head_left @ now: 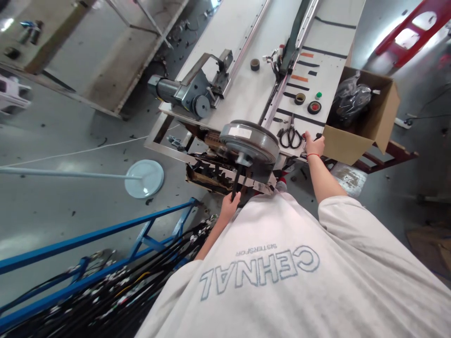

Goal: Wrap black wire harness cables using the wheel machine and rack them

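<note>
A round grey hub motor (pixel 251 141) stands at the near edge of the white workbench (pixel 243 80). A black cable (pixel 237 180) hangs from its axle, and my left hand (pixel 229 204) is closed around that cable just below the bench edge. My right hand (pixel 313 145) reaches out to the bench edge beside a pair of black scissors (pixel 291 136); its fingers rest on the surface near a small dark item, and I cannot tell whether it grips anything.
An open cardboard box (pixel 366 126) with black bagged parts sits at the right. Tape rolls (pixel 314 107) and black strips lie on the bench. A grey motor unit (pixel 183 91) is mounted at the left. A blue rack (pixel 105 244) holds bundled black cables below left.
</note>
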`<state>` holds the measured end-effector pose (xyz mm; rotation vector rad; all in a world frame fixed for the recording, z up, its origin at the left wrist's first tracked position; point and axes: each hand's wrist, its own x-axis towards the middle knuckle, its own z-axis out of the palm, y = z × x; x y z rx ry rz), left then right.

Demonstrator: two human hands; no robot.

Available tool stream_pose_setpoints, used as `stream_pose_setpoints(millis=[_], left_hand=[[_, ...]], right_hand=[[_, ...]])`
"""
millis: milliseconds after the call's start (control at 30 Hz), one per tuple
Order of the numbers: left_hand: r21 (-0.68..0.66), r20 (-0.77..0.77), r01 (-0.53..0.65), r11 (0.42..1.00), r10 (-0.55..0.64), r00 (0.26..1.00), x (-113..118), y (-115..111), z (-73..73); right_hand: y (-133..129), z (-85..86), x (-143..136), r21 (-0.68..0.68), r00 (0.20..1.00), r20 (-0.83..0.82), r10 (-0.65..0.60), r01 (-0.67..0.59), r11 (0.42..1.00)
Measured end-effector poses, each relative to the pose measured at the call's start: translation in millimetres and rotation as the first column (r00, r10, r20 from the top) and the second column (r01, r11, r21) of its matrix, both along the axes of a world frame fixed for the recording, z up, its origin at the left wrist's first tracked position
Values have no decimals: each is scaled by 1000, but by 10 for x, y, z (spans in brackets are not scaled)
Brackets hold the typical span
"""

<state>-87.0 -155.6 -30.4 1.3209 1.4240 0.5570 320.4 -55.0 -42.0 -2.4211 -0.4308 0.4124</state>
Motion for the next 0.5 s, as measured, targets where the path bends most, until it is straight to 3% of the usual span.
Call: stream_pose_setpoints(millis=[367, 500], left_hand=[[28, -80, -72, 997, 74, 994, 360, 381, 193], [37, -35, -90, 995, 91, 995, 470, 446, 209]], right_hand=[[-6, -24, -22, 18, 1000, 4, 1, -1, 1000], [-8, -1, -30, 7, 1000, -5, 7, -7, 1000]])
